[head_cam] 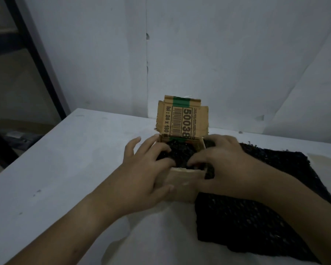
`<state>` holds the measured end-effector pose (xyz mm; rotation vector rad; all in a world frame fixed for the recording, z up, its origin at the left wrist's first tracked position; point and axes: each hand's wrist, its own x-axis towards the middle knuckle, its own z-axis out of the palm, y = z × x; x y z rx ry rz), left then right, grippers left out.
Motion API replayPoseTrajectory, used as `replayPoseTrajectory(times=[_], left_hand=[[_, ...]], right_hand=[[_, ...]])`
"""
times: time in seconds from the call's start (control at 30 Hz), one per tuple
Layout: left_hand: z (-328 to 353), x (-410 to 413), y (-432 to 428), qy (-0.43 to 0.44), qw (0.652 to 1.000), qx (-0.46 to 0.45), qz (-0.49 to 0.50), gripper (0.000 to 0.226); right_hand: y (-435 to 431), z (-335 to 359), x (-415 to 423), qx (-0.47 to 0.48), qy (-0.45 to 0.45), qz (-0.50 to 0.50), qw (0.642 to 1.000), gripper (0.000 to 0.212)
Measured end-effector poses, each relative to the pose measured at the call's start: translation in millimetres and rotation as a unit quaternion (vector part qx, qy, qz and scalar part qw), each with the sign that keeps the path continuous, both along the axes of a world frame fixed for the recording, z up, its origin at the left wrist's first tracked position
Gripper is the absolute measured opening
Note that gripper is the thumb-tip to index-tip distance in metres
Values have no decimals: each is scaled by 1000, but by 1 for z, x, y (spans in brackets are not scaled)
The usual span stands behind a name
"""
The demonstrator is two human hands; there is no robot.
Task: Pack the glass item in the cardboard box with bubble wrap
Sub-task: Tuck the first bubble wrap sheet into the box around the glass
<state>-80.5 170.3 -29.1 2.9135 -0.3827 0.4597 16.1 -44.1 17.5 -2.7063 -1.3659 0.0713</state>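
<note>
The small cardboard box [182, 181] sits on the white tabletop [65, 169], its printed flap [182, 119] upright at the back; a black bubble wrap bundle [180, 153] fills it, and any glass inside is hidden; the left hand [141, 173] keeps a narrow grip, fingers curled onto the bundle, thumb on the near wall; the right hand [225, 165] pinches the bundle's right edge; a loose black sheet [256, 217] lies beside the box.

Looking down over a white table [61, 165], scuffed and dotted with small dark marks. Facing a pale grey wall [227, 54] split by a vertical seam [147, 77] with small tears. Glimpsing a dark slanting frame [34, 60] at the left, fronting a dim brownish recess [11, 92]. Making it all out in low, bluish light.
</note>
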Motion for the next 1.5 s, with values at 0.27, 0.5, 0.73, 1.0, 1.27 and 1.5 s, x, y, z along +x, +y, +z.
replayPoseTrajectory(times=[0.27, 0.5, 0.73, 1.0, 1.27, 1.5], left_hand=[[-9, 6, 3, 45, 998, -50, 20, 18], [13, 28, 0, 36, 982, -177, 58, 33], [50, 85, 8, 358, 920, 56, 151, 84], [45, 102, -20, 417, 884, 155, 140, 22], [48, 89, 2, 436, 891, 7, 125, 67], [71, 40, 19, 309, 946, 8, 94, 59]], right_hand=[[-4, -16, -5, -21, 24, 5, 999, 35], [13, 5, 17, 120, -60, -13, 991, 18], [59, -1, 43, -148, -46, -26, 988, 70], [74, -21, 41, -238, -87, -49, 966, 42], [52, 23, 45, -93, 86, -43, 991, 79], [10, 15, 26, -143, -8, -2, 990, 71]])
